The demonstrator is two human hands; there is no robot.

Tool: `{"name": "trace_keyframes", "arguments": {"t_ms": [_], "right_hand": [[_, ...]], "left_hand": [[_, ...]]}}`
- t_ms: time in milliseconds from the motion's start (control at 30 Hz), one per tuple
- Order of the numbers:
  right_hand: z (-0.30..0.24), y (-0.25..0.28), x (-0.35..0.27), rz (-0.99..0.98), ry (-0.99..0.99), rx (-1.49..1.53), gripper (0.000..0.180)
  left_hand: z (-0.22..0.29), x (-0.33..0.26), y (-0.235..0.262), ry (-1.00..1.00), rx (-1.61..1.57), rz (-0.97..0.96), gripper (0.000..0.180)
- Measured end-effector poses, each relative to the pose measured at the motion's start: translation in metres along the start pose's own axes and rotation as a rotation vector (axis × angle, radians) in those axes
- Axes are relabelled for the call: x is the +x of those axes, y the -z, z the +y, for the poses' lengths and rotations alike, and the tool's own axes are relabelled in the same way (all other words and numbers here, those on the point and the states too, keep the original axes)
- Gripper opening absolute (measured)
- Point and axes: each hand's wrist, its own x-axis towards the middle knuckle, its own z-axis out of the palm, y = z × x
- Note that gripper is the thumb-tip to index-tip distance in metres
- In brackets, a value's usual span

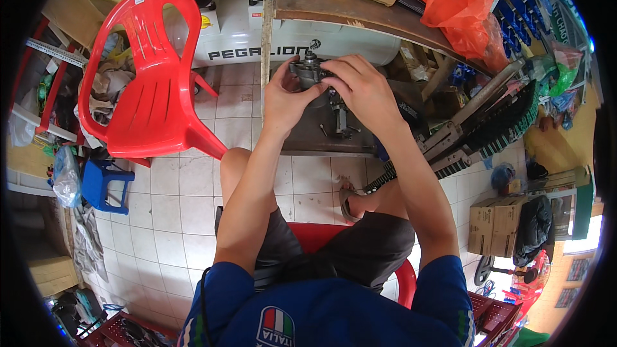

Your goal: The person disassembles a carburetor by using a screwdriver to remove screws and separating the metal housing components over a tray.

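Observation:
Between my hands is a grey metal housing [309,73] with a short shaft standing up from its top. My left hand [286,99] grips its left side, thumb across the front and fingers curled behind. From the right, my right hand [364,87] has its thumb and fingers pinched at the housing's edge; whatever small piece lies under those fingertips is hidden. Just below my right hand, another metal machine part [340,119] rests on the dark low work surface [302,139], with small loose pieces around it.
A red plastic chair [149,112] stands at the left, near a small blue stool [108,183]. Behind the work surface lies a white air tank [234,42]. A wooden shelf [360,18] overhangs at the upper right, with an orange plastic bag [453,3]. Cardboard boxes [493,226] sit at the right.

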Motion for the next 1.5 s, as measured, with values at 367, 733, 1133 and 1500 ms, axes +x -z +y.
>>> {"name": "trace_keyframes", "arguments": {"t_ms": [367, 733, 1133, 1500], "right_hand": [[0.003, -0.006, -0.004, 0.026, -0.01, -0.01, 0.013], [0.008, -0.009, -0.011, 0.01, -0.026, -0.016, 0.012], [0.012, -0.016, -0.022, 0.071, -0.086, 0.046, 0.016], [0.081, -0.023, -0.161, -0.422, -0.842, -0.434, 0.04]], "left_hand": [[-0.004, 0.001, 0.0, -0.004, -0.02, -0.003, 0.076], [-0.008, -0.001, -0.002, 0.017, 0.025, -0.022, 0.075], [-0.014, -0.001, -0.003, 0.055, 0.04, -0.036, 0.075], [-0.004, -0.002, -0.005, 0.14, -0.106, 0.03, 0.073]]}}
